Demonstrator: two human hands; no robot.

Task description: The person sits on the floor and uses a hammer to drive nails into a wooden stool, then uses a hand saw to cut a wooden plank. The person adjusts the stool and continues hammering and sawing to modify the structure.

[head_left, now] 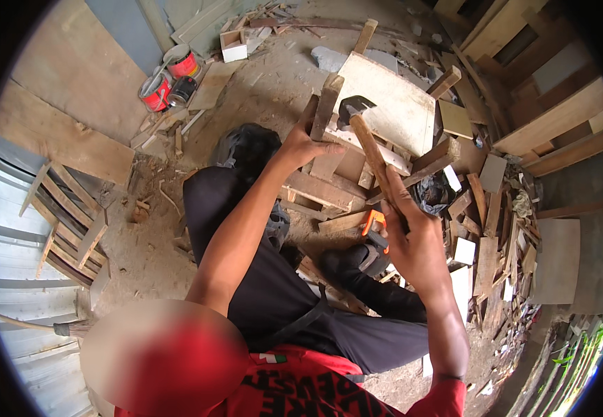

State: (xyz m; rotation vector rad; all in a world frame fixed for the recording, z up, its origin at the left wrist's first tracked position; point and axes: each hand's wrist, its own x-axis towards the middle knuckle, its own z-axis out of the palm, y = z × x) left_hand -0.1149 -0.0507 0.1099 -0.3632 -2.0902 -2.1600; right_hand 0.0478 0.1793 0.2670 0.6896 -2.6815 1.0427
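Note:
My right hand [413,240] is closed around the wooden handle of a hammer [372,156]. Its dark metal head lies over the pale board [392,104] of a small wooden frame with legs sticking out at its corners. Whether the head touches the board I cannot tell. My left hand [303,147] grips the frame's near-left wooden leg [326,104], its thumb stretched along the edge and its other fingers partly hidden. Another leg [437,161] juts out to the right of the hammer. Below the frame, an orange and black object [375,226] sits near my right wrist.
Wood scraps [489,257] litter the ground on the right. Stacked wooden frames [559,132] stand beyond them. At the far left are red paint cans [155,92] and a white box [233,45]. A slatted wooden piece [72,222] leans left; a black plastic bag [246,149] lies by my knee.

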